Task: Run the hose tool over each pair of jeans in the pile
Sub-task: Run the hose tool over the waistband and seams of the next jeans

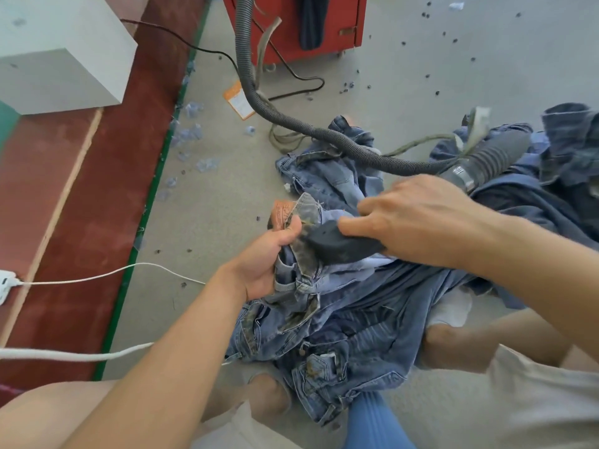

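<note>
At far left we see a white rectangular block standing on a dark red floor strip with a green edge, and below it a white power strip with a thin white cable running right across the grey floor. Pale blue plastic scraps lie along the green edge, and an orange-and-white paper tag lies near the hose.

Our left hand grips the waistband of a faded light-blue pair of jeans, fingers curled round the bunched cloth, thumb up beside a brown leather waist patch. The waistband is turned out, showing a worn, mottled grey-brown inner face.

Just right of it, our right hand holds the dark grey plastic nozzle of the hose tool, thumb and fingers closed round its body; the nozzle tip touches the held waistband. From this hand a grey corrugated hose runs back over the pile, past a ribbed black cuff with a metal clamp, and curves up to a red metal cabinet on casters at top centre, with a thin black cord on the floor beside it.

The pile of blue denim jeans fills the centre and right, between our knees: crumpled, overlapping, from pale washed blue near us to dark navy at far right. Small dark bits dot the floor beyond.
</note>
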Motion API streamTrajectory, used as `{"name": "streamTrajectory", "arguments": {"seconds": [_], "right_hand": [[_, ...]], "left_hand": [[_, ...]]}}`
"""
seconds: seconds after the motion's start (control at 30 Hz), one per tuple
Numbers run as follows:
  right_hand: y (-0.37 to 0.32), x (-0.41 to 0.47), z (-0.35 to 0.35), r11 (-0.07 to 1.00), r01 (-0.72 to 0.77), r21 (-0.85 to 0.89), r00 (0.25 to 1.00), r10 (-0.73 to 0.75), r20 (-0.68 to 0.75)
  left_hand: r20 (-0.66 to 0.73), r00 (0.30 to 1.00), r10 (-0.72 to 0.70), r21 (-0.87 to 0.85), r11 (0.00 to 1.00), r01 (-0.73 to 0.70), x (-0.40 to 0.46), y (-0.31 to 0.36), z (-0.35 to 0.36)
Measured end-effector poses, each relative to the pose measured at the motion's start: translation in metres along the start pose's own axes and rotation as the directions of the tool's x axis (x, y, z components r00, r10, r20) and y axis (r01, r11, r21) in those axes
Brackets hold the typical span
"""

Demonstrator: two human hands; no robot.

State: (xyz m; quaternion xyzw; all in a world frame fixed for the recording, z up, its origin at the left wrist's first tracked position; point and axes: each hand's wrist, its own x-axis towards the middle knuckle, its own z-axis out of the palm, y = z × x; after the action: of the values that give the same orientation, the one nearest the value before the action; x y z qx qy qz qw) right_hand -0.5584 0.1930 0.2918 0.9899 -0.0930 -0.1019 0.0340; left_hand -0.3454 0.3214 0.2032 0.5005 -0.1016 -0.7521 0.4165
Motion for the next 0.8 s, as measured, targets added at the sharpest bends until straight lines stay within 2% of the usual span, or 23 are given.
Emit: {"name": "streamTrajectory", "arguments": {"seconds": [0.13,0.23,0.3,0.4,0.5,0.6,0.63,0.7,0.8], "right_hand": [[-0.025,0.005,0.008,0.990,0.129,0.060,0.991,-0.130,0.017],[-0.019,0.004,0.008,0.985,0.135,0.108,0.991,-0.134,-0.018],[-0.003,0.000,0.006,0.983,0.075,0.166,0.996,-0.067,-0.052],[0.024,-0.006,0.005,0.958,-0.148,0.245,0.987,0.159,-0.027],[0.037,-0.007,0.008,0.819,-0.309,0.484,0.945,0.320,0.062],[0.033,0.001,0.007,0.623,-0.366,0.691,0.915,0.375,0.146],[0.029,0.005,0.006,0.592,-0.372,0.715,0.913,0.371,0.168],[0.020,0.011,0.005,0.605,-0.374,0.703,0.916,0.361,0.176],[0.011,0.018,0.006,0.605,-0.367,0.707,0.902,0.416,0.113]], "left_hand": [[0.014,1.000,-0.015,-0.042,0.999,0.015,-0.001,-0.003,0.002],[0.013,0.999,0.031,-0.084,0.996,-0.029,0.000,-0.002,0.002],[-0.044,0.997,0.068,-0.083,0.994,-0.072,-0.001,0.000,0.001],[-0.085,0.992,0.090,-0.059,0.994,-0.095,-0.001,-0.002,-0.004],[-0.099,0.985,0.139,-0.061,0.987,-0.146,0.001,-0.004,-0.004],[-0.096,0.976,0.195,-0.059,0.978,-0.201,0.001,-0.005,-0.001],[-0.080,0.978,0.195,-0.057,0.978,-0.200,0.001,-0.006,0.000],[-0.030,0.985,0.171,-0.088,0.981,-0.173,0.002,-0.012,0.003],[0.036,0.985,0.167,-0.114,0.980,-0.162,0.002,-0.016,0.005]]}}
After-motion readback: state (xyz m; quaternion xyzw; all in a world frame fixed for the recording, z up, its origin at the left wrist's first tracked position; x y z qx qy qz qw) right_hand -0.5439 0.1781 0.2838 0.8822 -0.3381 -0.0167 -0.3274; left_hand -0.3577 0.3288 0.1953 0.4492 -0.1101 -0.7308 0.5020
